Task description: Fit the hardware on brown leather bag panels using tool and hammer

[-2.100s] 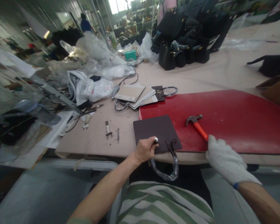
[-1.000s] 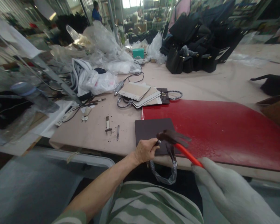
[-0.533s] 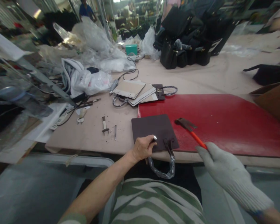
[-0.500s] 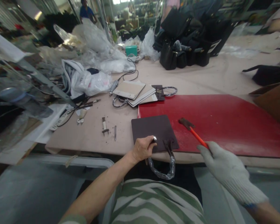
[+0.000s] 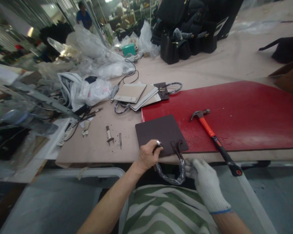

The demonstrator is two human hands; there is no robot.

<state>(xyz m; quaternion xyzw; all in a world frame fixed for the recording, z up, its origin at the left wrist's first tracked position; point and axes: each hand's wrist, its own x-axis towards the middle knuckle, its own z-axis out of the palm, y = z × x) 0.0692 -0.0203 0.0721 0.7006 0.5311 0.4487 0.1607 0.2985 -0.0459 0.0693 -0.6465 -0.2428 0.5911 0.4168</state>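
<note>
A flat dark brown panel point(image 5: 156, 128) lies at the table's front edge, partly on the red mat. Its handle point(image 5: 169, 178), wrapped in clear plastic, hangs over the edge toward me. My bare left hand point(image 5: 148, 155) rests at the panel's lower side, its fingers pinched on a small silver-topped metal piece point(image 5: 158, 143); the hand covers the rest of it. My right hand point(image 5: 206, 180), in a white knitted glove, is beside the handle with slightly bent fingers; whether they touch it is unclear. A claw hammer point(image 5: 211, 133) with an orange and black grip lies on the mat.
The red mat point(image 5: 246, 120) covers the table's right part. Left of the panel are a metal rod point(image 5: 120, 140) and a small two-pronged tool point(image 5: 108, 135). Stacked panels point(image 5: 134, 94) lie behind, black bags point(image 5: 185, 39) farther back, plastic wrapping point(image 5: 95, 91) at left.
My right hand has let go of the hammer and moved left to the wrapped handle. The hammer now lies on the mat, its grip over the front edge. My left hand stays at the panel.
</note>
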